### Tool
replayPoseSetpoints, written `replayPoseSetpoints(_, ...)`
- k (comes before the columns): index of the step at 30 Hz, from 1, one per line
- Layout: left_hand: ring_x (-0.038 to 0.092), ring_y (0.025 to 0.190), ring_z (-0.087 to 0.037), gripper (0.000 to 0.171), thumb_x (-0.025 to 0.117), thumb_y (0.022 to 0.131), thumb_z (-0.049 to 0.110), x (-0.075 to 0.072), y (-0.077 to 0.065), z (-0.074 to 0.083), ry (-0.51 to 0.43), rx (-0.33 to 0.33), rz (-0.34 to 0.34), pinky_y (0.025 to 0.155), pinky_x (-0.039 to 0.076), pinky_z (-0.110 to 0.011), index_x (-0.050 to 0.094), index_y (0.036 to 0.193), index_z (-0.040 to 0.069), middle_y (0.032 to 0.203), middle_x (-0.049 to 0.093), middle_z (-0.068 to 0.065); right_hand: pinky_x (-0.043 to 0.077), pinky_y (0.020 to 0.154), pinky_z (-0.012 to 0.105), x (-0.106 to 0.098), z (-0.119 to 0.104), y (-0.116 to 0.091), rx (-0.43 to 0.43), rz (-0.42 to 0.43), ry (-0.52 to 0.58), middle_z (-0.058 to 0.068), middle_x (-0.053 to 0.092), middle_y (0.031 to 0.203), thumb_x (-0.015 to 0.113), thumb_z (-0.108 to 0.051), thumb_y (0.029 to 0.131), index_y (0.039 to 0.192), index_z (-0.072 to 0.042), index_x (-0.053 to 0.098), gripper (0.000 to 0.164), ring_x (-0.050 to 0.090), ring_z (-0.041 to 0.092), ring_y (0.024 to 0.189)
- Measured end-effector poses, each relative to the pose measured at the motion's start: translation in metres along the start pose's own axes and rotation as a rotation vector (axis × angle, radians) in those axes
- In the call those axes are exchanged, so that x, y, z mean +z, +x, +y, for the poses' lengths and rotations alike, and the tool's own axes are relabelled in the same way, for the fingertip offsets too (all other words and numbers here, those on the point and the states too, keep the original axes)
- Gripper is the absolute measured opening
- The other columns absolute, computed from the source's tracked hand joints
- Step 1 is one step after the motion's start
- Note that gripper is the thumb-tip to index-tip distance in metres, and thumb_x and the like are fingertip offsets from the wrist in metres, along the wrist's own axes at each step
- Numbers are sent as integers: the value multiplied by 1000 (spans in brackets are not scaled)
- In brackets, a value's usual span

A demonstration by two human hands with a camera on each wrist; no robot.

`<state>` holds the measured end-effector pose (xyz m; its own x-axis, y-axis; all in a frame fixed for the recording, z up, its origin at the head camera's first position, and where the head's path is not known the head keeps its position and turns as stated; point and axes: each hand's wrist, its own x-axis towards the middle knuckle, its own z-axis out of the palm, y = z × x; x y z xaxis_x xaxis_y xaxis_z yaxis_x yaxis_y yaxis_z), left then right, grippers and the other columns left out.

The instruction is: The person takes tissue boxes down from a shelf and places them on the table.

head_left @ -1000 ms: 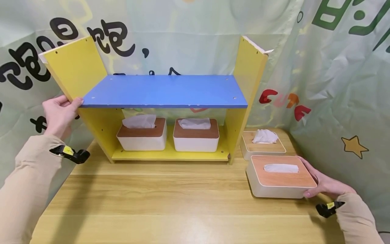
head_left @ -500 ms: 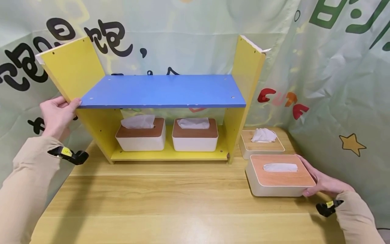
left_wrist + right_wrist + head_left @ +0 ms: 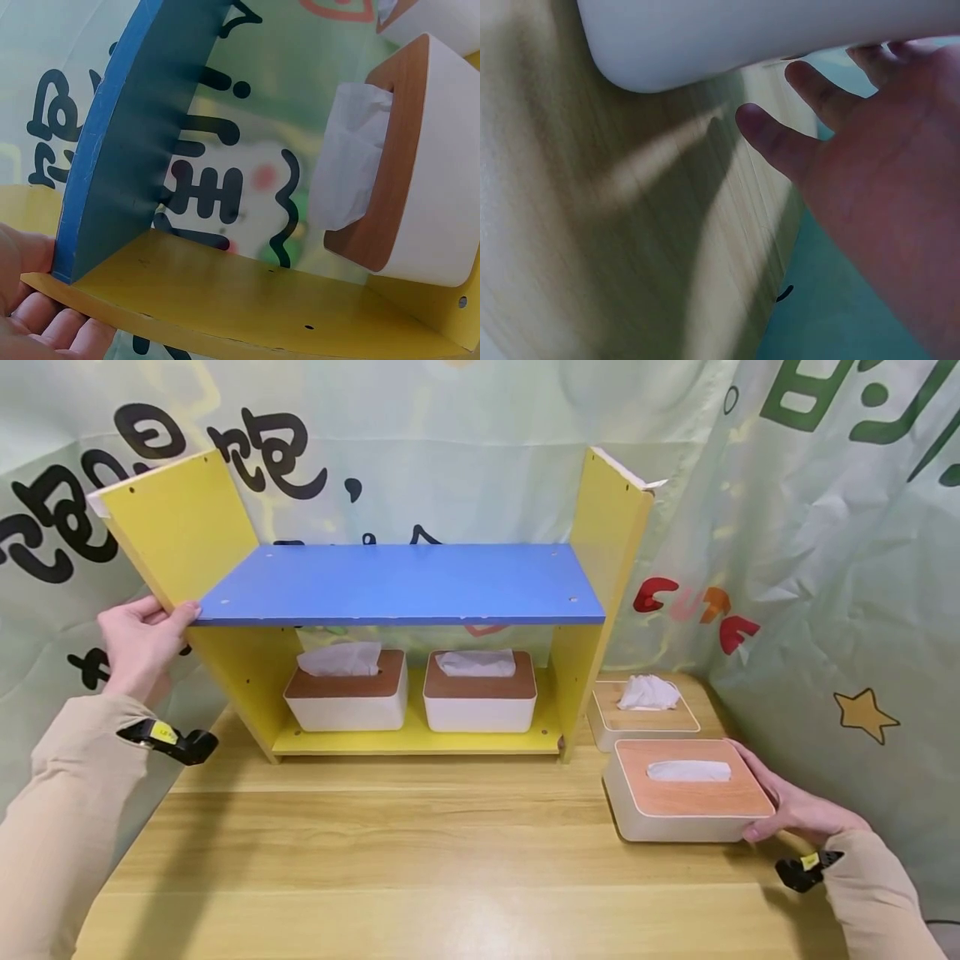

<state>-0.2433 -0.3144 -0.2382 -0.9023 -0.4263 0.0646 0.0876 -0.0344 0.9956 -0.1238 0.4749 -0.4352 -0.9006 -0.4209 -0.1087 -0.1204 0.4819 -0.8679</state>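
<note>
In the head view, my left hand (image 3: 142, 639) grips the left yellow side panel of a small shelf unit (image 3: 416, 583), its thumb at the end of the blue board. My right hand (image 3: 802, 810) holds the right end of a white tissue box (image 3: 701, 829) with a wood-look lid, thumb at the front corner and fingers toward the back. Some fingers (image 3: 780, 142) show extended beside the box's lower edge in the right wrist view. Two more tissue boxes, the left one (image 3: 348, 714) and the right one (image 3: 480, 717), stand on the shelf's yellow bottom board.
A lower tissue box (image 3: 651, 720) with a pale wood lid sits just behind the held one, right of the shelf unit. The wooden table (image 3: 420, 860) extends in front. Printed fabric (image 3: 465, 485) hangs behind and along both sides.
The whole head view shifts slightly left. Both hands keep their places on the shelf unit and the tissue box, and nothing else visibly moves.
</note>
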Motion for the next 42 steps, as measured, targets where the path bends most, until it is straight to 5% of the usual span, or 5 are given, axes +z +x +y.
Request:
replayPoseSetpoints(17, 66, 63, 6, 65, 72, 89, 5, -2, 1, 0, -14, 18, -5, 60, 52, -7, 43, 146, -6, 62, 69, 18, 42, 86, 15, 1, -2, -1, 6, -1, -10, -38, 17, 140, 72, 3, 77, 162, -26, -12, 122, 38, -18, 112)
replayPoseSetpoints(30, 66, 63, 7, 64, 72, 89, 5, -2, 1, 0, -10, 15, -2, 61, 52, -7, 43, 145, -5, 62, 69, 19, 43, 88, 15, 0, 0, -3, 71, -40, 96, -37, 14, 139, 69, 0, 84, 160, -28, -17, 118, 36, -22, 112)
replayPoseSetpoints(42, 66, 64, 8, 61, 72, 90, 7, -2, 0, -1, 13, 37, -14, 62, 51, -6, 47, 144, -5, 63, 70, 20, 30, 94, 1, 3, 1, -2, -121, 6, 97, -32, 3, 159, 64, 7, 85, 162, -23, -12, 112, 22, -23, 131)
